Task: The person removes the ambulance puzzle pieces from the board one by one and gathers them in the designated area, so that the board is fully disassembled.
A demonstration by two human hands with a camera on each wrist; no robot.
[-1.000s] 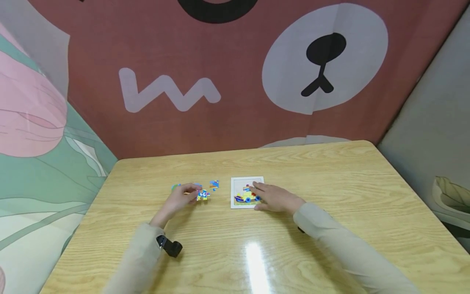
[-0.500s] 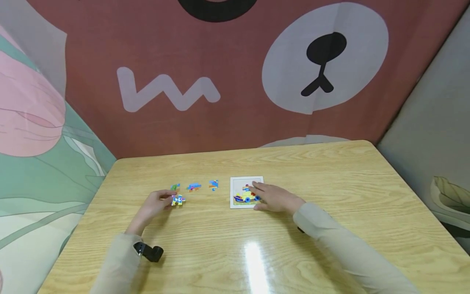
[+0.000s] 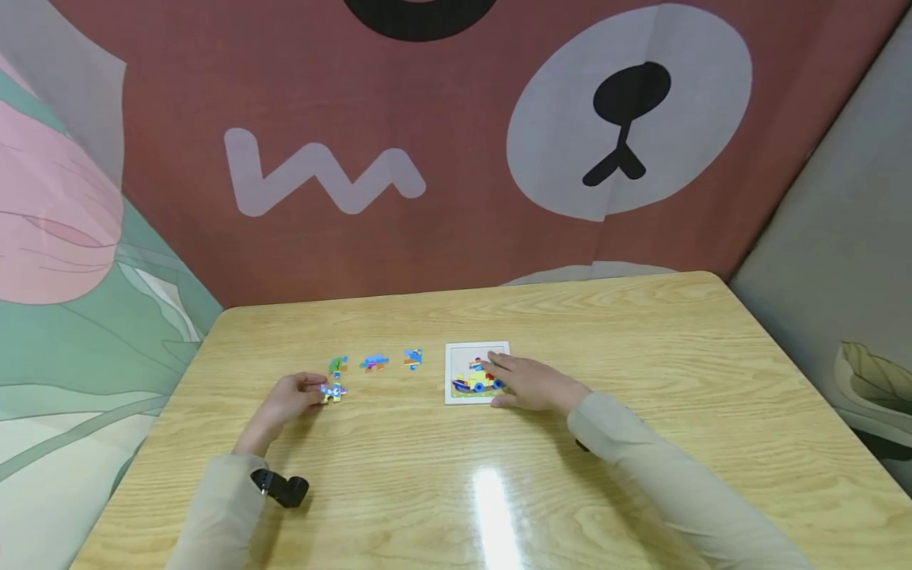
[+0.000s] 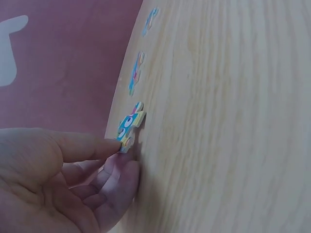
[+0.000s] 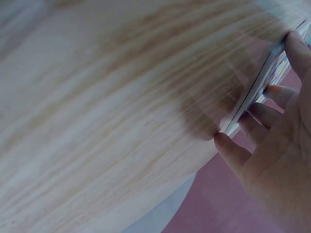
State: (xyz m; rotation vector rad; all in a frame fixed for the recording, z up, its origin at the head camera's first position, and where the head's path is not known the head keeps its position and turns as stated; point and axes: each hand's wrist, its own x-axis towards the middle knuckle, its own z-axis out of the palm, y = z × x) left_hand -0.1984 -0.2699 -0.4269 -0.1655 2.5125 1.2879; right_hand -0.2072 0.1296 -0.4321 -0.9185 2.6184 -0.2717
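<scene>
My left hand [image 3: 286,401] pinches a jigsaw piece [image 3: 333,393] between thumb and finger, low over the table at the left. The piece [image 4: 128,124] is blue and yellow with cartoon eyes, and in the left wrist view it tilts close to the wood. On the right, a white-framed puzzle tray [image 3: 448,384] lies flat with a yellow, red and blue vehicle picture partly filling its lower part. My right hand [image 3: 534,384] rests on the tray's right side with fingers extended. In the right wrist view the fingertips [image 5: 224,141] touch the tray's edge. The hand hides the picture's right part.
Behind the held piece a green-and-blue piece [image 3: 338,365] lies on the wooden table [image 3: 399,459]. A blue-orange piece [image 3: 374,362] and another blue piece [image 3: 413,359] continue the row rightward. A printed wall covering [image 3: 342,253] rises at the table's far edge.
My left hand has moved left and slightly toward me with the pinched jigsaw piece, uncovering the pieces lying behind it. My right hand stays on the tray.
</scene>
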